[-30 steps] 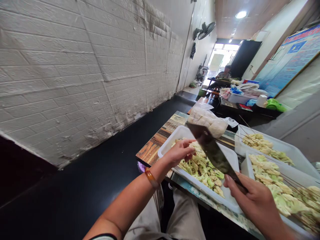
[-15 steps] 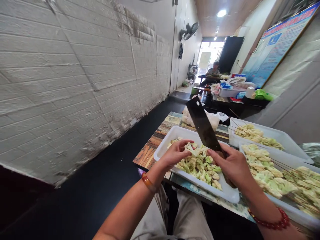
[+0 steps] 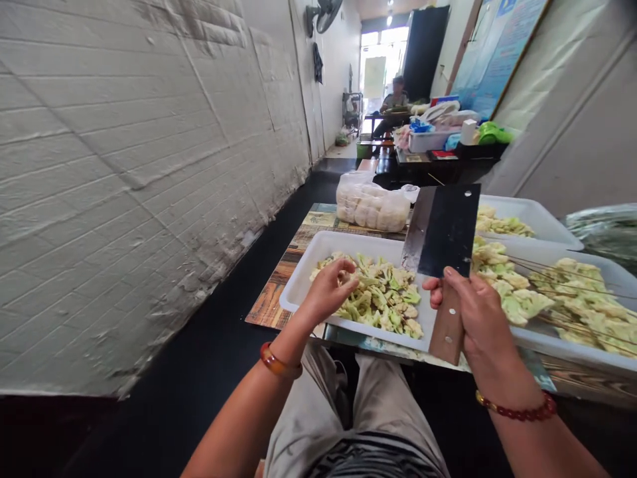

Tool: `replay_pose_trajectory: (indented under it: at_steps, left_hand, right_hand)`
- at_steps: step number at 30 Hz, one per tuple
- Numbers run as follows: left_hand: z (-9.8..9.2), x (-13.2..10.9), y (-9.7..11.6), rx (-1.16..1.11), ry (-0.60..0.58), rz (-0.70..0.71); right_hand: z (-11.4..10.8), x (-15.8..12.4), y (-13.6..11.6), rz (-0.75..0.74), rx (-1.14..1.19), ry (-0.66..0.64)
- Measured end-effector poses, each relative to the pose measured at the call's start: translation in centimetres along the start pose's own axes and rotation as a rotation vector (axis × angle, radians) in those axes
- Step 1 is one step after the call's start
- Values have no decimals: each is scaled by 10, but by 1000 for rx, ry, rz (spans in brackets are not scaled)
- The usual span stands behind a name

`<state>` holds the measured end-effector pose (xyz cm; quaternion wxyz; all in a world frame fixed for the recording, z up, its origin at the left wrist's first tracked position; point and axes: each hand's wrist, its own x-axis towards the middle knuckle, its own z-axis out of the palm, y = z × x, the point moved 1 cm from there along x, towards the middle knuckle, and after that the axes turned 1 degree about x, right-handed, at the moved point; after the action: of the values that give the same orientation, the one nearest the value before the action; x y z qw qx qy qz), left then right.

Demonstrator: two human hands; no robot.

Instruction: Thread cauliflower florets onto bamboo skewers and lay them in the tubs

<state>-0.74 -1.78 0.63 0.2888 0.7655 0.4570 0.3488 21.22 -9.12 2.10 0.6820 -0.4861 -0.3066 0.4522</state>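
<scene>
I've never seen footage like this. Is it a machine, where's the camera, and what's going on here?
No machine: these are a person's bare left hand and right hand, filmed by a camera worn on that person's head. The right grips a cleaver, blade up. The left, fingers curled, is over a white tray of cut cauliflower; I can't tell whether it holds a piece. Behind the tray, a plastic bag rests on the patterned table.

The left arm (image 3: 246,415) slants far and rightward, the left hand (image 3: 328,292) loosely curled, thumb apart from the fingers. The right arm (image 3: 545,435) slants far and leftward, the right hand (image 3: 485,325) clenched, thumb on top.
</scene>
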Motion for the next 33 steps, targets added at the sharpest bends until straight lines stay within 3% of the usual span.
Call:
replay_pose_trajectory:
  at_steps: [6,14,18,21,25,27,29,33]
  left_hand:
    - [-1,10,0,274,-12,86]
    - [17,53,9,674,-405,240]
    - [27,66,7,811,-511,246]
    - [22,75,5,874,-474,220]
    - [4,85,6,868,-224,177]
    - [0,83,10,843,-161,189]
    - [1,77,17,801,-228,214]
    - [15,58,27,680,-485,240]
  right_hand:
    - [-6,-2,10,28,-80,-54]
    - [-13,1,17,24,6,31]
    - [-16,1,17,4,-16,1]
    - [-18,1,17,-1,-24,-1]
    - [-19,0,17,14,-21,1]
    - [-19,-1,16,25,-2,6]
    - [-19,-2,16,29,15,20]
    - [-20,-2,17,26,6,41]
